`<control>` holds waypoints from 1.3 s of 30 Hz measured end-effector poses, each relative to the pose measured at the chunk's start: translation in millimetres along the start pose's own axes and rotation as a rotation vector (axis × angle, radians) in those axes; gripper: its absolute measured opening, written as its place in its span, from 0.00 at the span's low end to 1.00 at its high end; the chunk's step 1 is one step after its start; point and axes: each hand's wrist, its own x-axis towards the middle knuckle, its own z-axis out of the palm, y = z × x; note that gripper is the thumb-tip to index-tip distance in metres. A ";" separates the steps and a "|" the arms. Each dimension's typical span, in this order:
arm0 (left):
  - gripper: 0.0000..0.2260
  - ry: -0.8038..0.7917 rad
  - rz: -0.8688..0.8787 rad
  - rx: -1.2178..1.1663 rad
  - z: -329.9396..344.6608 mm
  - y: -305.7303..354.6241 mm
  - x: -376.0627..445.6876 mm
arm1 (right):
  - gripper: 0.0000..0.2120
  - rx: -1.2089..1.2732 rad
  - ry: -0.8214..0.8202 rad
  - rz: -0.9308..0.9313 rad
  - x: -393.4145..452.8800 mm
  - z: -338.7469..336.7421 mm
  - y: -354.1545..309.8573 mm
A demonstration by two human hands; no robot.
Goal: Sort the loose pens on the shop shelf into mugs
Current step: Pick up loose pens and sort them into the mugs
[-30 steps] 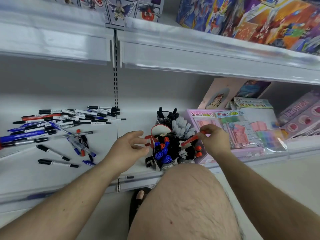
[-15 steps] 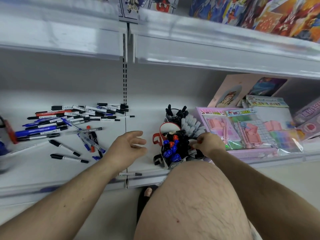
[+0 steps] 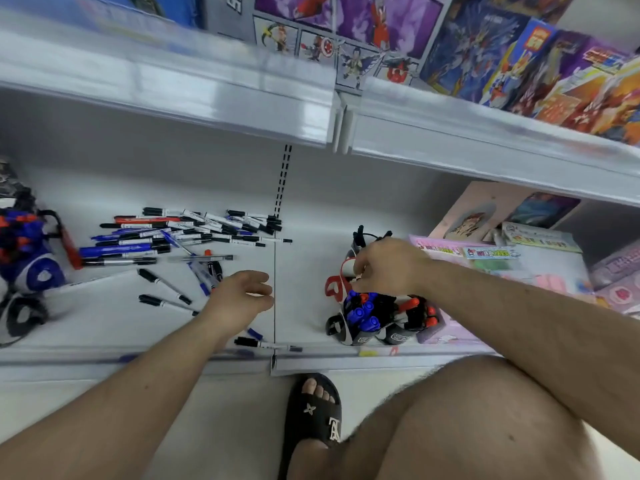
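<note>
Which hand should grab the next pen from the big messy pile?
Probably the left hand: it hovers open right beside the loose pens. The right hand is over at the mugs.

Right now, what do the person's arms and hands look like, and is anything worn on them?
Both forearms are bare, with no sleeves in view. The left hand and right hand wear no gloves, rings or watch that I can see. Below, one foot wears a black sandal with pale emblems.

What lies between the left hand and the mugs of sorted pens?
In the head view, only bare white shelf with its panel seam separates the left hand from the mugs.
</note>
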 end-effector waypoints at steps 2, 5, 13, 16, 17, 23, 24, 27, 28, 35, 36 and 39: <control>0.17 0.015 -0.011 -0.012 -11.9 -6.1 -0.3 | 0.13 0.032 -0.064 -0.044 11.3 5.9 -22.2; 0.17 0.049 -0.016 -0.025 -30.0 -15.2 0.5 | 0.17 0.006 -0.121 -0.107 34.9 22.9 -57.1; 0.14 0.077 -0.030 0.326 -85.3 -47.0 23.0 | 0.19 0.072 -0.329 -0.036 96.0 98.8 -118.3; 0.14 0.089 -0.123 0.565 -116.9 -65.2 36.3 | 0.19 0.115 -0.402 0.060 108.3 130.7 -122.9; 0.13 0.090 -0.172 0.655 -127.1 -72.0 39.5 | 0.23 0.150 -0.416 0.093 111.4 138.2 -125.0; 0.20 0.000 -0.347 1.166 -150.4 -111.0 51.4 | 0.39 0.257 -0.462 0.304 124.5 167.2 -133.5; 0.21 -0.027 -0.347 1.204 -147.9 -114.6 53.2 | 0.41 0.279 -0.463 0.335 125.9 170.9 -134.5; 0.23 -0.098 -0.382 1.244 -138.7 -125.1 56.7 | 0.41 0.282 -0.445 0.349 127.3 174.8 -144.4; 0.24 -0.114 -0.412 1.244 -135.7 -129.0 56.4 | 0.41 0.274 -0.435 0.341 128.8 176.8 -149.7; 0.25 -0.083 -0.489 1.160 -127.2 -139.8 55.7 | 0.24 0.339 -0.418 0.231 137.0 178.4 -182.1; 0.25 -0.075 -0.494 1.113 -126.7 -139.7 56.6 | 0.22 0.365 -0.417 0.217 137.4 176.8 -184.2; 0.21 -0.003 -0.510 0.877 -123.4 -141.5 58.9 | 0.18 0.476 -0.410 0.208 141.9 177.5 -187.8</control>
